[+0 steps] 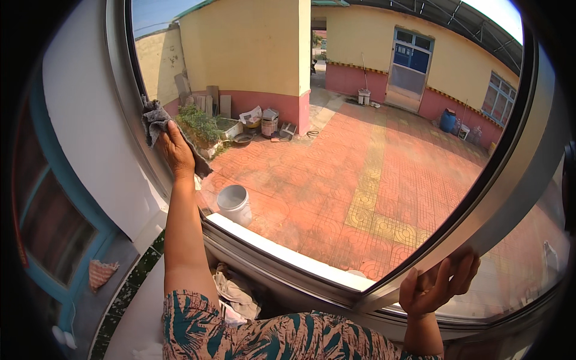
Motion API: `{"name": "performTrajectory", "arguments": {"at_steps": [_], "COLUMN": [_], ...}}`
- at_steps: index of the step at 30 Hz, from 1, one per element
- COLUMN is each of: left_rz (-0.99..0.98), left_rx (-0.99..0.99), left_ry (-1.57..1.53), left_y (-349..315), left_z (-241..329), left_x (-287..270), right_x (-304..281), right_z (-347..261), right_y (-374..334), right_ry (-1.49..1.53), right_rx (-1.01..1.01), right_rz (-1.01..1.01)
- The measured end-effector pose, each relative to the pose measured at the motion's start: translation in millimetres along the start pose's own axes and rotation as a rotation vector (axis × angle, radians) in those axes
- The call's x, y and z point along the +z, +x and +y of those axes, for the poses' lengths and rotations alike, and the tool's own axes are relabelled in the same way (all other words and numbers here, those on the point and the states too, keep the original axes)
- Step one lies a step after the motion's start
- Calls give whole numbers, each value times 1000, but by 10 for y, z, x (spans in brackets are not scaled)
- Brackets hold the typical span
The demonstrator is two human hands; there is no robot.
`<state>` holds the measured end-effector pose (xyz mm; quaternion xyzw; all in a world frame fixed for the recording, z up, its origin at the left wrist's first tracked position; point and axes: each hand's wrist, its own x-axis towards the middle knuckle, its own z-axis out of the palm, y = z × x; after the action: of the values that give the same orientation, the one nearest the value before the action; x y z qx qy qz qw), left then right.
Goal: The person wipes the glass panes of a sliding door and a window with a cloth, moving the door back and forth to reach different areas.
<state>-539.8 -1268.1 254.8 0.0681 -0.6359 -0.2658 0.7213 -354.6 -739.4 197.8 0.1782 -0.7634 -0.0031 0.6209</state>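
My left hand (174,147) presses a crumpled dark grey cloth (157,120) against the left side of the window pane, close to the metal frame. Part of the cloth hangs below the palm. At the lower right, my right hand (433,289) is bent round the window sash frame (480,222), thumb on one side and curled fingers on the other. The large glass pane (336,186) lies between both hands, with a bright sill (288,251) along its bottom edge.
Beyond the glass, a white bucket (234,204) stands on red paving, with green plants (201,125) farther off. Below the sill are bundled pale cloths (235,297). A checked cloth (103,275) lies on the ledge at left, beside a blue-framed window (57,225).
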Motion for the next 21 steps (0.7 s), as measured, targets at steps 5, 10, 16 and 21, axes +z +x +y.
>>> {"name": "performTrajectory", "arguments": {"at_steps": [5, 10, 16, 21], "left_rz": [-200, -102, -435, -140], "left_rx": [-500, -853, -135, -35], "left_ry": [109, -100, -152, -130], "left_y": [-1110, -2106, -2457, -1025], "left_z": [-671, 296, 1185, 1508], "left_x": [-298, -383, -432, -150], "right_x": [-15, -24, -30, -18], "right_z": [36, 30, 26, 5], "right_y": [-25, -26, 18, 45], "right_ry": [1, -24, -26, 1], "right_rx": [13, -9, -16, -18], "right_rz": [-20, -24, -15, -2]}}
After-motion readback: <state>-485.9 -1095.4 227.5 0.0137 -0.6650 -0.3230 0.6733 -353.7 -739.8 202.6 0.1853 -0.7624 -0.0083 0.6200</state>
